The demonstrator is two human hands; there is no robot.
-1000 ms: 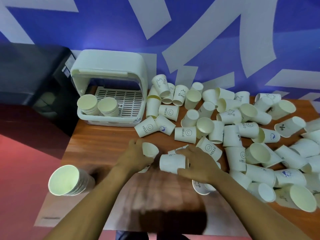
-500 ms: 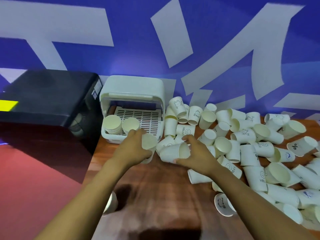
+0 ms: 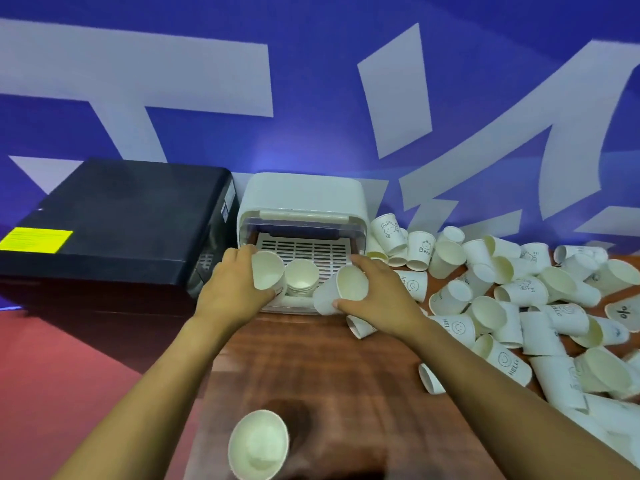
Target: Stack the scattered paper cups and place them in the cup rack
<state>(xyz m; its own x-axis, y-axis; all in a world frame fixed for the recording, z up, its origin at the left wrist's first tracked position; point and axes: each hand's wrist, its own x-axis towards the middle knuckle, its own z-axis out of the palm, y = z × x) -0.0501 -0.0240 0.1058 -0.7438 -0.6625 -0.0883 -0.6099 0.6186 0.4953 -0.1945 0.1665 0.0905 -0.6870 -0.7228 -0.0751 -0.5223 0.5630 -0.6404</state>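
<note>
At the centre of the frame, just in front of the white cup rack (image 3: 301,199), both hands hold paper cups. The left hand (image 3: 230,292) has its fingers curled around a cup (image 3: 266,271) with its mouth turned toward the camera, at the rack's left front corner; whether this is one cup or a short nested stack cannot be told. The right hand (image 3: 377,296) grips a tilted cup (image 3: 341,289) from the side, thumb low and fingers over the top, just right of the rack's opening. Between them, a stack of cups (image 3: 301,278) already stands inside the rack on its slatted tray (image 3: 304,247).

The step in hand looks like delivery: bringing gathered cups to the rack. Next, the left cup probably has to be set upright on the tray beside the standing stack, and the right cup either nested into it or set down alongside, rim clear of the rack's low front wall.

Most of the work remains: scattered cups (image 3: 519,292) crowd the right half of the wooden table (image 3: 311,368), and another stack (image 3: 258,445) sits at the lower centre edge. A black box (image 3: 121,216) fills the left middle.
</note>
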